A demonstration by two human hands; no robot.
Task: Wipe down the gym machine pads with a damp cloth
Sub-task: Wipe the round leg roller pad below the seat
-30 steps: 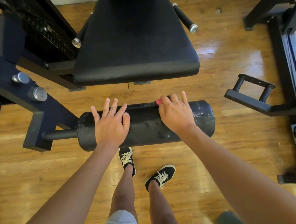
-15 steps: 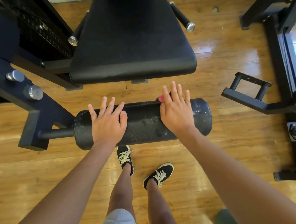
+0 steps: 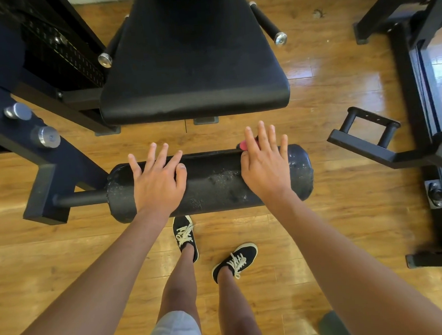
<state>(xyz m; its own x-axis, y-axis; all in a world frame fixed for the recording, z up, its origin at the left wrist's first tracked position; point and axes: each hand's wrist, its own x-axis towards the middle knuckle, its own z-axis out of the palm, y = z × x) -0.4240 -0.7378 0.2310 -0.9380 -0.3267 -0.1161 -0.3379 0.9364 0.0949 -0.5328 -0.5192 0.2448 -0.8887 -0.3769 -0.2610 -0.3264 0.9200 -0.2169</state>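
At centre frame, the left hand [image 3: 158,181] is kept spread on the roller pad [image 3: 215,185]; the right hand [image 3: 264,165], curled a second ago, is now flattened over the pink cloth [image 3: 243,145] at the pad's far edge. A forward wipe is inferred.

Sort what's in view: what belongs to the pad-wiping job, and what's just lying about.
Job: roller pad; seat pad; pink cloth, only a corner showing under the right hand; left hand, flat on the roller pad.
Lying about: handle bracket; weight stack; wooden floor.
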